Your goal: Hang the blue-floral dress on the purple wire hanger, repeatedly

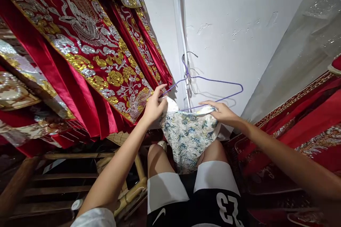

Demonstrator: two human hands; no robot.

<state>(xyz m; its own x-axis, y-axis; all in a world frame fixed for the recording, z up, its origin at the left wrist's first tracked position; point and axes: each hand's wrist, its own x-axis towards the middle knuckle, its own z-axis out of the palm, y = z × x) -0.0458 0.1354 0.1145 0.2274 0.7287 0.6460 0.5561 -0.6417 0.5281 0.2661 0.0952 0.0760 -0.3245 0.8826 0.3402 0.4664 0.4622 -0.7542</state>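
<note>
A white garment (186, 134) with a wavy blue and yellow-green pattern hangs down in front of my knees. Its exact cut is hard to make out. Behind its top edge is a thin purple hanger (217, 79), with its dark hook up near the white pole. My left hand (156, 105) is closed on the garment's upper left corner, where the hanger's left end also goes in. On the other side, my right hand (221, 111) pinches the garment's upper right edge, close to the hanger's lower bar. The hanger's right end sticks out bare above my right hand.
Red satin hangings (112, 53) with gold and silver embroidery fill the left side. A white pole (181, 25) stands against the white wall (234, 14). Bamboo furniture (133, 191) is at the lower left. More red embroidered cloth (293, 131) and clear plastic sheeting (301, 39) lie rightward.
</note>
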